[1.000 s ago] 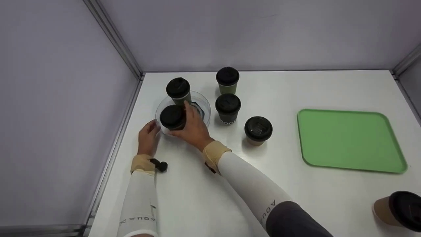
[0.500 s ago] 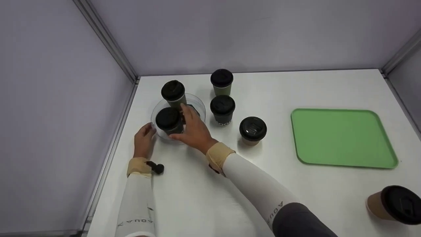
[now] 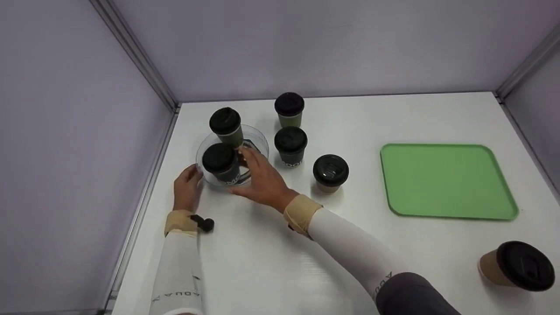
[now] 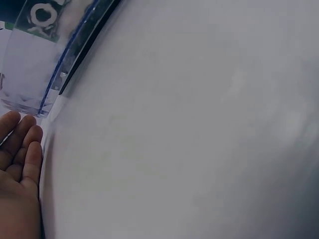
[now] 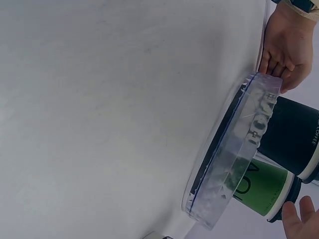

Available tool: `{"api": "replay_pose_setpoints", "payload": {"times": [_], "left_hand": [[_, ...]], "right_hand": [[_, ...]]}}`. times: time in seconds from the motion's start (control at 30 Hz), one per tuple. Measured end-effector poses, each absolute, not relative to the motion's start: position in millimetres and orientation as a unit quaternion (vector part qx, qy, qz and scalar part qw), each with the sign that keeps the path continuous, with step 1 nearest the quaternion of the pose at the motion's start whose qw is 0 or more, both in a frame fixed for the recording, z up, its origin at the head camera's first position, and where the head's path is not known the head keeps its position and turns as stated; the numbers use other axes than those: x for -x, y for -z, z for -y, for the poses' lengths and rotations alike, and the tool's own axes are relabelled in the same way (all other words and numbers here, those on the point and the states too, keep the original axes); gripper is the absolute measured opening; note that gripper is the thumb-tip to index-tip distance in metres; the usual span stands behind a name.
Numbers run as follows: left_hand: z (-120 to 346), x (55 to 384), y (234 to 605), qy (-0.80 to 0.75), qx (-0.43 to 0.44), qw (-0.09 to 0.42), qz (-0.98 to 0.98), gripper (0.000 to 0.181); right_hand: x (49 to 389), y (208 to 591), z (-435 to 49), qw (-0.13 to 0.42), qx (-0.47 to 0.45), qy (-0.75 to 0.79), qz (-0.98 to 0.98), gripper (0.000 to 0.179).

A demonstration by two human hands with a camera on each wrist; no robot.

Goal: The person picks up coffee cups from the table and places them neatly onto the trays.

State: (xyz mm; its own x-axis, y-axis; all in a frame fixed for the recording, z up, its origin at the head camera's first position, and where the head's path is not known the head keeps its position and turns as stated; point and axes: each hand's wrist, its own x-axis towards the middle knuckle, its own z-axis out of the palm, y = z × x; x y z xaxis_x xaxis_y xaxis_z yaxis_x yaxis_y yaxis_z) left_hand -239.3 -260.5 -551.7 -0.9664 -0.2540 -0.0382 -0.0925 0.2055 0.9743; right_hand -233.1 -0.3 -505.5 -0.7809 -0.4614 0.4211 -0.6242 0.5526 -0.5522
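A dark paper cup with a black lid [image 3: 219,158] stands in the clear round tray [image 3: 262,139], in front of a green lidded cup [image 3: 232,137]. My right hand [image 3: 264,180] is just right of the dark cup, its fingers and thumb spread apart from it. At the tray's left rim, my left hand [image 3: 187,189] pinches the edge. The left wrist view has the left fingers [image 4: 33,159] right below the tray wall [image 4: 30,64]. Both cups, the dark one [image 5: 289,134] and the green one [image 5: 264,186], stand inside the tray wall in the right wrist view.
Right of the tray stand a green cup [image 3: 289,120], a dark cup [image 3: 292,156] and a brown cup [image 3: 327,188], all black-lidded. A green rectangular tray [image 3: 448,181] lies farther right. One more brown cup [image 3: 493,267] is near the front right. Walls [image 3: 306,48] enclose the table.
My right hand has let go of the dark cup, which now stands in the clear tray, and has drawn back slightly to the right. The left hand stays at the rim.
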Motion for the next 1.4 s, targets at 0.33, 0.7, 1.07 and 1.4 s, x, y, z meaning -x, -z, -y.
{"api": "replay_pose_setpoints", "payload": {"times": [0.33, 0.7, 1.07, 1.4], "left_hand": [[256.4, 235.2, 540.4, 0.626, -0.114, 0.062, 0.769, 0.043], [259.2, 248.2, 546.3, 0.611, -0.106, 0.060, 0.782, 0.043], [273.4, 263.3, 577.8, 0.568, -0.102, 0.072, 0.813, 0.045], [262.9, 251.4, 549.1, 0.604, -0.102, 0.041, 0.789, 0.046]], "right_hand": [[210.9, 498.6, -16.8, 0.112, -0.348, -0.356, 0.860, 0.104], [192.7, 497.4, -52.3, 0.150, -0.387, -0.341, 0.843, 0.098], [171.0, 488.2, -80.3, 0.212, -0.400, -0.350, 0.820, 0.094], [160.4, 478.1, -116.7, 0.260, -0.381, -0.363, 0.809, 0.090]]}}
